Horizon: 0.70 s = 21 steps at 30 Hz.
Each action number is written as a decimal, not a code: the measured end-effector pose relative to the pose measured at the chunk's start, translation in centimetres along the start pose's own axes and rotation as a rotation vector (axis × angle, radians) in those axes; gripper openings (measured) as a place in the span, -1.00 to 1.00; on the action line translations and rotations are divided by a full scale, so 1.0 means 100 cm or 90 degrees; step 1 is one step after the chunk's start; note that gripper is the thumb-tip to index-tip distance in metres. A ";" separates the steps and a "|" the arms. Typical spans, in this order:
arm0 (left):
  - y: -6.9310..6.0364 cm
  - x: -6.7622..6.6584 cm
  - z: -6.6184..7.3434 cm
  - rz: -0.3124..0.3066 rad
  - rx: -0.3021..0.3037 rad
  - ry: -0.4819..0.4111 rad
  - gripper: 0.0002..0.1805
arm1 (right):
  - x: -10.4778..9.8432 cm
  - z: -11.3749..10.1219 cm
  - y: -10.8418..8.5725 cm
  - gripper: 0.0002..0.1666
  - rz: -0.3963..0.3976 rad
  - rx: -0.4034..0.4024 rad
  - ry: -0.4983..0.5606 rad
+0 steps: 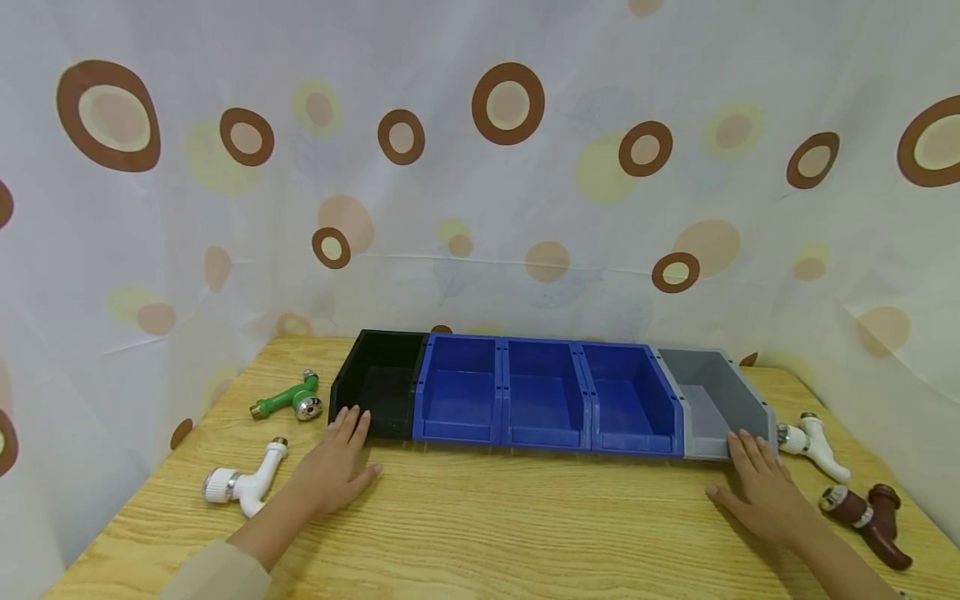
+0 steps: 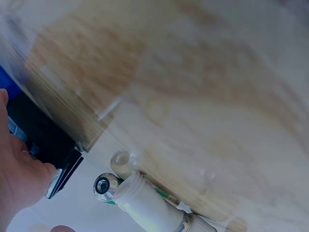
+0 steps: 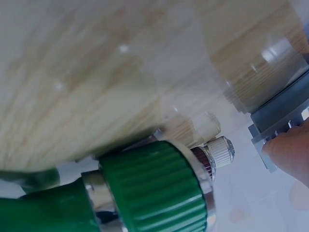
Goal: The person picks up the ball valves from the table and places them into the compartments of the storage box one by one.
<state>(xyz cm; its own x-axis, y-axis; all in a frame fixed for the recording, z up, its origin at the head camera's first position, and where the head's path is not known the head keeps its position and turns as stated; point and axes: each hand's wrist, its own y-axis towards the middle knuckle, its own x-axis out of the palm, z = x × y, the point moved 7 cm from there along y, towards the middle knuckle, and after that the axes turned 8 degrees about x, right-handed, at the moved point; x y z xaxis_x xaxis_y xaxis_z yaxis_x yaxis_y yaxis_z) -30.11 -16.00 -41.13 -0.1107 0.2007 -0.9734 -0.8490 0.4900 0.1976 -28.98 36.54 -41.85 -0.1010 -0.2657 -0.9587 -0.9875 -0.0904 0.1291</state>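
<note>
- Behind the surface point(image 1: 525, 517), white curtain point(image 1: 570, 208) with brown rings and pale spots.
- Toward the back, one touching row, left to right: black bin point(image 1: 390, 367), three blue bins point(image 1: 540, 404), grey bin point(image 1: 705, 412), low fronts facing the person.
- At the black end, left hand point(image 1: 330, 475): fingers nearly straight, thumb apart, fingertips resting on the black bin's front, nothing gripped.
- At the grey end, right hand point(image 1: 768, 504): likewise straight-fingered and relaxed, fingertips on the grey bin's front near the outer corner, nothing held.
- To the left, green tap point(image 1: 288, 398) just beside the black bin; nearer, left white tap point(image 1: 257, 483), partly behind the left forearm.
- To the right, right white tap point(image 1: 819, 450) just beside the grey bin; nearer, brown tap point(image 1: 873, 525); close to the right wrist camera, second green tap point(image 3: 154, 188).
- Probably steadying or squaring the row, judging by contact at both ends.
- Press lightly and evenly with both hands, low on the fronts, to avoid tipping or skewing an end bin.
- Check the seams between the blue bins for gaps.
- Lift the left forearm well over the left white tap; likely to roll if nudged.
</note>
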 end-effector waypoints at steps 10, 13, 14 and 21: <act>-0.003 -0.003 0.003 0.002 -0.007 -0.012 -0.19 | -0.001 -0.002 -0.001 0.01 -0.013 0.007 0.003; -0.004 -0.004 0.005 0.008 -0.009 -0.017 -0.19 | -0.002 -0.002 -0.002 0.01 -0.017 0.007 0.007; -0.004 -0.004 0.005 0.008 -0.009 -0.017 -0.19 | -0.002 -0.002 -0.002 0.01 -0.016 0.007 0.008; -0.007 -0.004 0.006 0.016 -0.006 -0.015 -0.19 | -0.002 -0.003 -0.002 0.02 -0.013 0.008 0.006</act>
<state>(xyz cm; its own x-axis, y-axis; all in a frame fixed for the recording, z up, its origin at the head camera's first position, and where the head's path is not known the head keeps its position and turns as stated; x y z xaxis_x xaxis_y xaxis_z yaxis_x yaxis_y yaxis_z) -29.18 -15.89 -40.76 -0.1195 0.2332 -0.9651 -0.8512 0.4763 0.2205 -28.71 36.34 -41.67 -0.0799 -0.2728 -0.9588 -0.9908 -0.0841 0.1065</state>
